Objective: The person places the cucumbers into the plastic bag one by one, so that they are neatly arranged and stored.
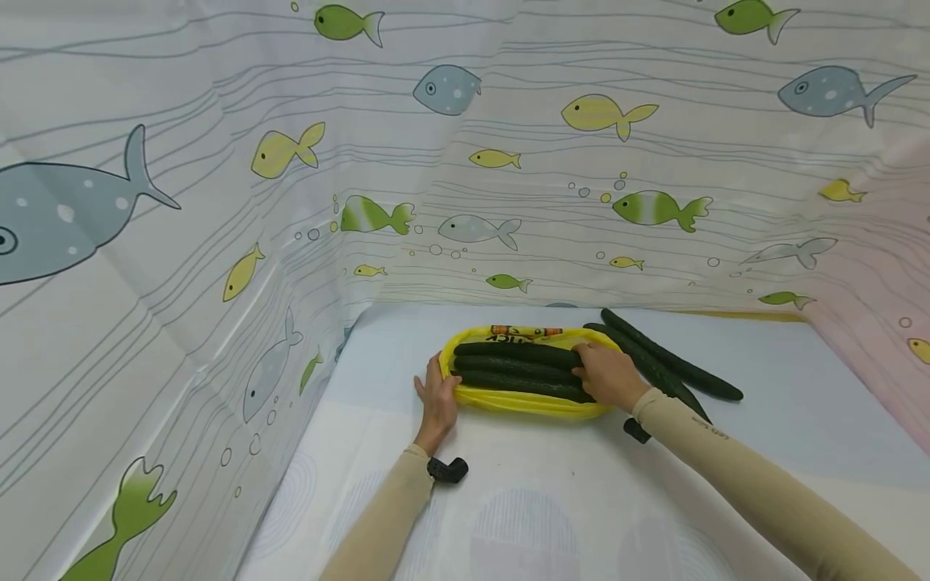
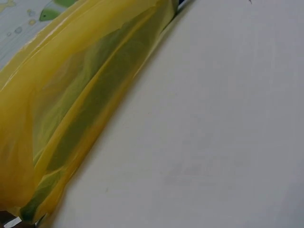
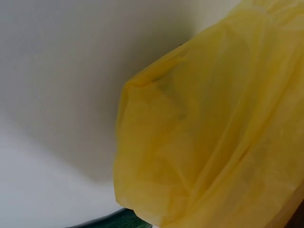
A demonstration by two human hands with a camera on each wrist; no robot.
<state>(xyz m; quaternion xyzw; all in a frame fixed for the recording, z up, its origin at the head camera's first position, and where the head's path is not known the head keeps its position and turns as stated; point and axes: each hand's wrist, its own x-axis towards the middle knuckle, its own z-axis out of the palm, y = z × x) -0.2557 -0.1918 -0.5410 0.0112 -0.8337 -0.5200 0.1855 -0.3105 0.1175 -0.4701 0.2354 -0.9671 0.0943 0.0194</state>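
Note:
A yellow plastic bag (image 1: 534, 406) lies on the table with its mouth spread wide, and several dark green cucumbers (image 1: 519, 379) lie side by side in it. At the bag's left end, my left hand (image 1: 439, 399) grips the rim. My right hand (image 1: 610, 375) reaches over the right end and holds a cucumber by its tip; the bag's edge hides part of the grip. Through the thin film (image 2: 28, 118) a cucumber (image 2: 90, 111) shows in the left wrist view. Crumpled yellow film (image 3: 204, 128) fills much of the right wrist view.
Two more cucumbers lie outside the bag at the right, a farther one (image 1: 676, 359) and a nearer one (image 1: 647, 363) partly behind my right forearm. A pale cloth (image 1: 523, 484) covers the table. Fish-patterned sheets (image 1: 465, 186) hang at the back and left.

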